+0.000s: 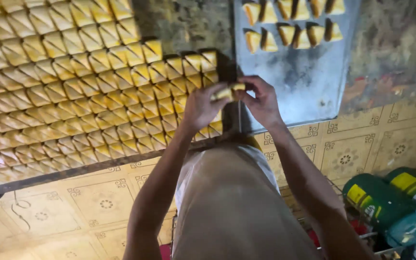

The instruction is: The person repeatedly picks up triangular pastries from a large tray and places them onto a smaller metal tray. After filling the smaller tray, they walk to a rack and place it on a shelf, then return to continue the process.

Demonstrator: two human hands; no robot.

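Note:
Both my hands meet over the gap between two trays. My left hand (202, 107) and my right hand (262, 101) pinch one small yellow piece of dough (228, 91) between the fingertips. To the left lies a large tray (73, 86) packed with rows of folded yellow triangular pastries. Beyond my hands, a grey metal tray (309, 82) carries two short rows of the same pastries (292, 34) at its far end.
A patterned tiled floor (362, 149) spreads below the trays. Green canisters with yellow labels (391, 202) lie at the lower right. My knee in light cloth (232, 202) fills the lower middle. A dark stained surface (396, 48) borders the grey tray.

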